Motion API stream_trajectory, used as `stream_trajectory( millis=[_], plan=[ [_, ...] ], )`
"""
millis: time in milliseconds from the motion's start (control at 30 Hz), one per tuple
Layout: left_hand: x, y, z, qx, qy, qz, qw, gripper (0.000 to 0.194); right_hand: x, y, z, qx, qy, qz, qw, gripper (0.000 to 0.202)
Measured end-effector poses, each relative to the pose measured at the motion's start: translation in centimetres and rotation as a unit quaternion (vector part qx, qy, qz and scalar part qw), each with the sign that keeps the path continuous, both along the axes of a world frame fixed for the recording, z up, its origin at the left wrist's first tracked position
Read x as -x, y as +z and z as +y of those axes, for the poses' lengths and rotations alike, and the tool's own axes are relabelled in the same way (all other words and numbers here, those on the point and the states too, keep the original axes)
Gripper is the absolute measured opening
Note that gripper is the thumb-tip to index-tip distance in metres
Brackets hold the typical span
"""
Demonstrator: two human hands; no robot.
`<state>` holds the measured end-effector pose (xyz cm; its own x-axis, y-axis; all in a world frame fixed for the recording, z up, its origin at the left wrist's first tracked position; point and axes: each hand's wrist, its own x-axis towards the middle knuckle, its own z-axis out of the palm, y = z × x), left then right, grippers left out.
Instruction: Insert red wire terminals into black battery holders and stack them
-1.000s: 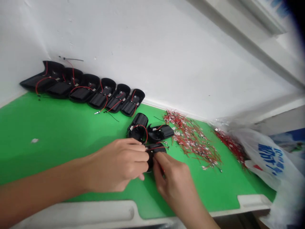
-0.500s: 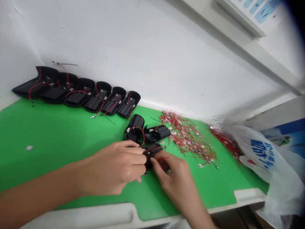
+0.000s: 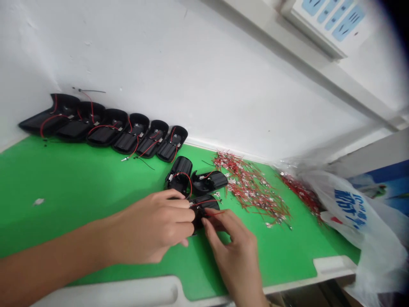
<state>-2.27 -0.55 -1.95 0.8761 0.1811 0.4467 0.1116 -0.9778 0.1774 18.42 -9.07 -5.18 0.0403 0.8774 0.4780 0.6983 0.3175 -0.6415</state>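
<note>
A black plastic housing (image 3: 208, 203) lies on the green tabletop between my hands, a red wire running across its upper part. My left hand (image 3: 159, 228) is closed around the housing's left side, its fingertips partly hidden. At the housing's right edge, my right hand (image 3: 236, 247) pinches a short red wire (image 3: 216, 214) between thumb and forefinger; the wire's inner end is too small to make out. Just beyond my hands rest two similar housings, an upright one (image 3: 179, 172) and a tilted one (image 3: 211, 181), both fitted with red wires.
Several wired black housings (image 3: 107, 132) stand in a row along the white wall. Right of my hands spreads a pile of red wires with metal tabs (image 3: 252, 185). A white plastic bag (image 3: 354, 204) lies at the right, beside more red wires (image 3: 300, 192). A socket strip (image 3: 332, 19) hangs above.
My right hand has shifted slightly left and its fingers have straightened a little at the housing's edge. My left hand keeps its hold. The camera view has tilted slightly.
</note>
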Motion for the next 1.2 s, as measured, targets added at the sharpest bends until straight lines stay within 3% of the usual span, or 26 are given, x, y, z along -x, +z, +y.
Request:
stream_trajectory(
  millis=[233, 433, 533, 667, 733, 800, 867, 967, 1100, 1200],
  plan=[
    [0.0, 0.2, -0.1, 0.003, 0.001, 0.003, 1.0, 0.024, 1.1, 0.2, -0.1, -0.073, -0.028, -0.148, 0.986, 0.016],
    [-0.2, 0.2, -0.2, 0.003, 0.002, -0.002, 1.0, 0.022, 0.6, -0.2, -1.7, -0.07, 0.047, -0.306, 0.948, 0.044],
    [-0.2, 0.1, -0.2, -0.003, 0.002, -0.011, 1.0, 0.021, 0.4, 0.1, -2.0, -0.074, 0.066, -0.31, 0.945, 0.058],
    [0.0, 0.0, -0.1, 0.0, 0.003, -0.029, 1.0, 0.02, 0.2, 0.4, -1.7, 0.01, 0.064, -0.109, 0.992, 0.046],
    [0.0, -0.1, -0.1, 0.004, -0.003, -0.035, 0.999, 0.019, -0.1, 0.2, -1.3, 0.049, 0.005, 0.053, 0.997, 0.034],
    [0.0, -0.2, -0.2, 0.007, -0.012, -0.04, 0.999, 0.019, -0.7, -0.2, -0.7, 0.072, -0.069, 0.194, 0.976, 0.033],
    [0.0, -0.2, -0.3, 0.007, -0.018, -0.043, 0.999, 0.02, -1.5, -0.4, -0.1, 0.108, -0.101, 0.29, 0.946, 0.049],
    [-0.1, -0.1, -0.6, -0.002, -0.011, -0.042, 0.999, 0.02, -2.3, -0.1, 0.3, 0.17, -0.098, 0.365, 0.91, 0.069],
    [-0.1, 0.0, -0.9, -0.017, -0.014, -0.062, 0.998, 0.021, -1.8, 0.6, 0.2, 0.195, -0.108, 0.455, 0.862, 0.079],
    [-0.1, 0.1, -1.0, -0.032, -0.017, -0.066, 0.997, 0.021, -0.3, 1.0, 0.1, 0.218, -0.059, 0.514, 0.828, 0.082]
  ],
)
